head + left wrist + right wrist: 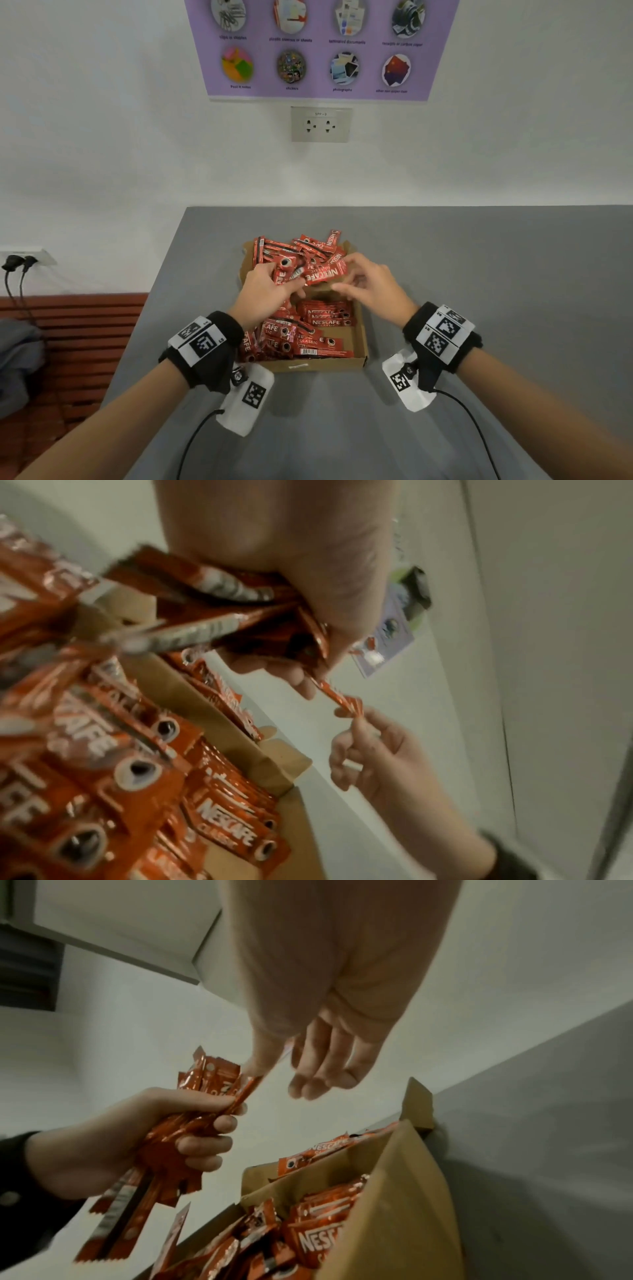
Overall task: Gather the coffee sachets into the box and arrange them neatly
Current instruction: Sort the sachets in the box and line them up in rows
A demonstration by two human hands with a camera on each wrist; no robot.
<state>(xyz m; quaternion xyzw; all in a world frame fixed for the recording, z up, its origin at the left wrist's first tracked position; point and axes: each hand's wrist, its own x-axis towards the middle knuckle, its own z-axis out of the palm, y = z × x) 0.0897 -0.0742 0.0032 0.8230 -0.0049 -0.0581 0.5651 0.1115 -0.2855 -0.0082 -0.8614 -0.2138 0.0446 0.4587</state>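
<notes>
Red coffee sachets (313,330) mostly lie in our box (362,342), few stacked neatly. Our left hand (265,287) grips a bunch above it; right hand (371,286) pinches one end. Far pile (301,250) remains jumbled.

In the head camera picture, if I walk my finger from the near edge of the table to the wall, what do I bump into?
Front wall of the cardboard box → tidy rows of sachets → the two hands, left hand and right hand → messy sachet pile → wall socket → purple poster.
</notes>
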